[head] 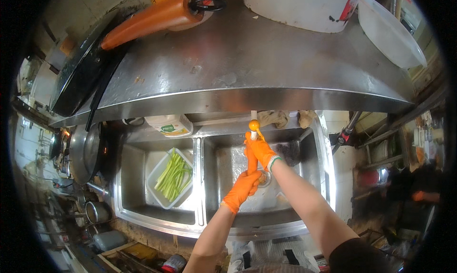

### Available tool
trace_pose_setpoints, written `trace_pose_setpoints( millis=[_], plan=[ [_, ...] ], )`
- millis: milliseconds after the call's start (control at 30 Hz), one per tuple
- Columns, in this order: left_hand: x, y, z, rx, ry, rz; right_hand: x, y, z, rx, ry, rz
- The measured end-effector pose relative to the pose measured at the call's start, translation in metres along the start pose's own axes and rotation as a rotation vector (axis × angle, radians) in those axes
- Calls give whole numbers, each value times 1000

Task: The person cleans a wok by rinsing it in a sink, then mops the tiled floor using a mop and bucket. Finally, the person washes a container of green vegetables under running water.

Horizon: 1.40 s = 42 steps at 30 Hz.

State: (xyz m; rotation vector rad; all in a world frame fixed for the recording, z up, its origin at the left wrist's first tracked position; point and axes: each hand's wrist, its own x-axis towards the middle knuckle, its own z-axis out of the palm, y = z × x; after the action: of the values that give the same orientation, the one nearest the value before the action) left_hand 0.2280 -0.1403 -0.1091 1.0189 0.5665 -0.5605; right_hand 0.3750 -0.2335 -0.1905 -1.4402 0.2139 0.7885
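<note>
Both my hands wear orange gloves over the right basin of a steel sink. My left hand (pixel 242 191) grips the lower end of a long orange thing, apparently a carrot (pixel 252 162). Around its upper part is my right hand (pixel 262 152), just below a white tap spout (pixel 254 134) with a yellow-orange knob (pixel 254 125). Part of the carrot is hidden by the gloves, whose colour is much the same. A round drain (pixel 264 179) shows beneath my hands. In the left basin, a translucent plastic tray (pixel 154 194) holds long green vegetable stalks (pixel 173 176).
A steel shelf (pixel 221 66) spans the far side above the sink, bearing a large white bucket (pixel 300 9). Behind the basins stand a white plastic jug (pixel 169 125) and crumpled cloths (pixel 274 119). Dark mesh (pixel 288 153) lies at the right basin's far side; a wok (pixel 85 153) is left.
</note>
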Motion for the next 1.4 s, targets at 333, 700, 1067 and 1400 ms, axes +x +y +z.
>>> trace_pose_setpoints(
  millis=[333,700,1067,1400],
  plan=[
    [23,-31,-7,491,276,418,-35,-31,11,399,-117,134],
    [6,-9,-8,-148,-133,-168,-40,-21,14,276,-97,225],
    [41,47,-84,109,195,367,-103,-55,-38,-439,-274,-29],
    [86,-6,-1,-321,103,523,-97,-19,1,121,0,127]
  ],
)
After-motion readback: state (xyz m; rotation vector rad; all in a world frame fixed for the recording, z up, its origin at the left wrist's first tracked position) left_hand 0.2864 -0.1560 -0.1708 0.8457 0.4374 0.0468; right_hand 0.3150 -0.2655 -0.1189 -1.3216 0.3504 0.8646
